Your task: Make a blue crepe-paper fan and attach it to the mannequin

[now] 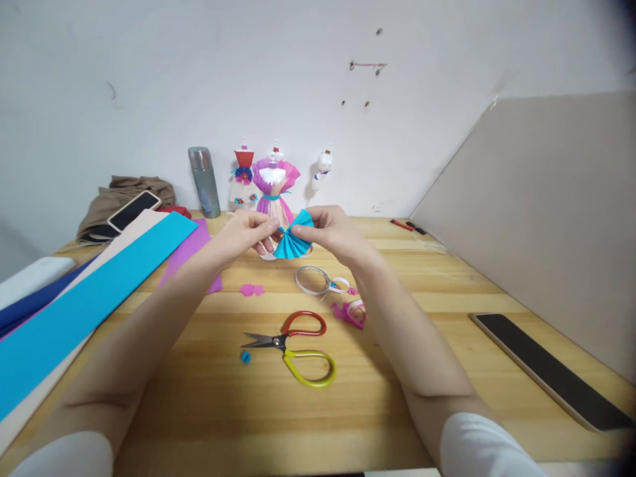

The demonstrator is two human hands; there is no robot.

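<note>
A pleated blue paper bow is held up above the table, spread like a fan and gathered at its middle. My right hand pinches it from the right, thumb on its front. On the other side, my left hand has thumb and fingers closed at the bow's left edge. Just behind the hands stands a small dress form in purple, pink and peach paper with a blue waistband. Below the hands, scissors with one red and one yellow handle lie with blades slightly apart, beside a small blue scrap.
Tape rolls, pink scraps and pink paper flowers lie mid-table. Long coloured paper sheets cover the left side. A flask and two more figures stand by the wall. A dark tablet-like slab lies right.
</note>
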